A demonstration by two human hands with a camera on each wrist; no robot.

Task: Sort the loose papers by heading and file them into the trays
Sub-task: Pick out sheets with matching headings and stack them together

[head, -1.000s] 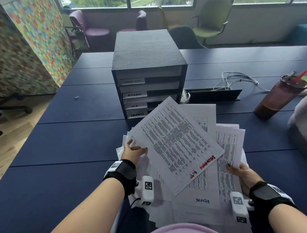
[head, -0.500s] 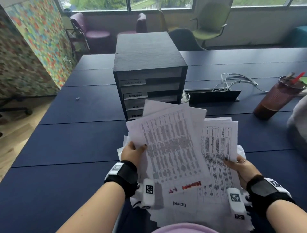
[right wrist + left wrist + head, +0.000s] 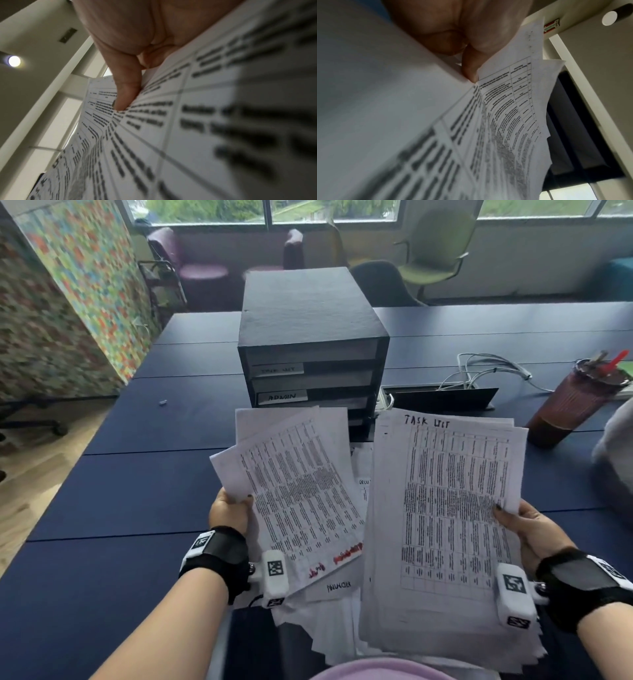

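My left hand [image 3: 230, 508] pinches a small bundle of printed sheets [image 3: 298, 491] by its left edge; red handwriting shows at the bundle's near end. My right hand [image 3: 517, 520] holds a thicker stack [image 3: 442, 508] whose top sheet is headed "TASK LIST", thumb pressed on its right edge. In the wrist views the left thumb [image 3: 471, 67] and right thumb [image 3: 125, 94] lie on the papers [image 3: 505, 108] [image 3: 171, 135]. More loose papers [image 3: 329, 621] lie below on the table. The black tray unit [image 3: 308, 337] stands just beyond, with labels "TASK LIST" and "ADMIN"; its lower trays are hidden by the sheets.
A dark blue table [image 3: 137, 474] carries a brown tumbler with a red straw [image 3: 579, 402] at right, white cables [image 3: 486, 368] and an open cable hatch [image 3: 442, 400]. Chairs [image 3: 435, 254] stand behind the table. A colourful panel [image 3: 68, 302] leans at left.
The papers have been split: my right hand has drawn its stack to the right and up, showing the "TASK LIST" heading. My left hand's bundle has turned more upright.
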